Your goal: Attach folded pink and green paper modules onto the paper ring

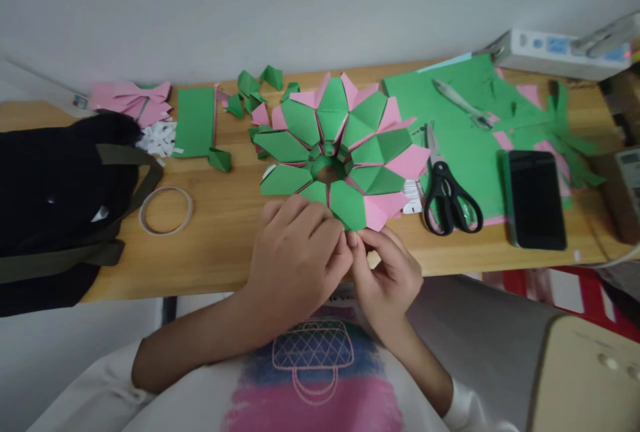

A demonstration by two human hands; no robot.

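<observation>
A large ring-shaped paper flower (333,109) of folded green and pink petals lies on the wooden table (220,252), with a round hole at its middle. My left hand (300,252) is closed over its near edge, palm down, hiding part of the front petals. Thumb and forefinger of my right hand (387,269) pinch at the tip of the nearest green petal, against the left fingertips. The exact spot they grip is mostly covered by the fingers. Black-handled scissors (445,185) lie just right of the flower.
Green paper sheets (460,145) carry a utility knife (463,104) and paper strips. A phone (537,199) and power strip (540,52) are at right. Leftward lie a tape roll (166,232), black bag (60,199), green paper stack (195,122) and several small folded pieces (249,83).
</observation>
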